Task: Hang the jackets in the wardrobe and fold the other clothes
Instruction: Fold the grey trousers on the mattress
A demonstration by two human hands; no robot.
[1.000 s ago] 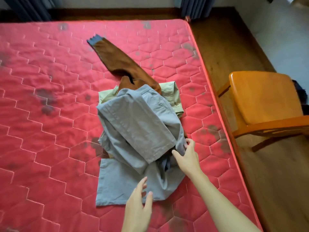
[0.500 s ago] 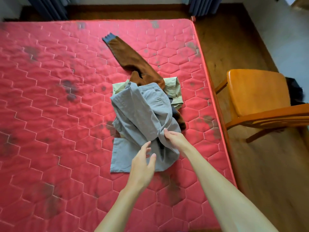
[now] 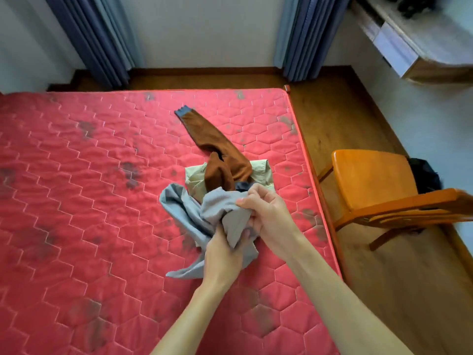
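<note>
Grey garment [image 3: 190, 219], bunched, lifted partly off red mattress [image 3: 76, 201] nr its right edge. Left hand [image 3: 225, 257] & right hand [image 3: 268, 213]: fingers curled, gripping the cloth. Behind: brown garment [image 3: 217, 149] over pale-green shirt [image 3: 259, 170]. Orange chair [image 3: 371, 180] beside bed.

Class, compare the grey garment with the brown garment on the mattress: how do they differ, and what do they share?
Colour: the grey garment is pale grey; the brown garment is rust with a blue cuff.
Pose: the grey is bunched up; the brown lies stretched out.
Handling: the left hand and right hand grip the grey; the brown is untouched.
Both are unfolded.
</note>
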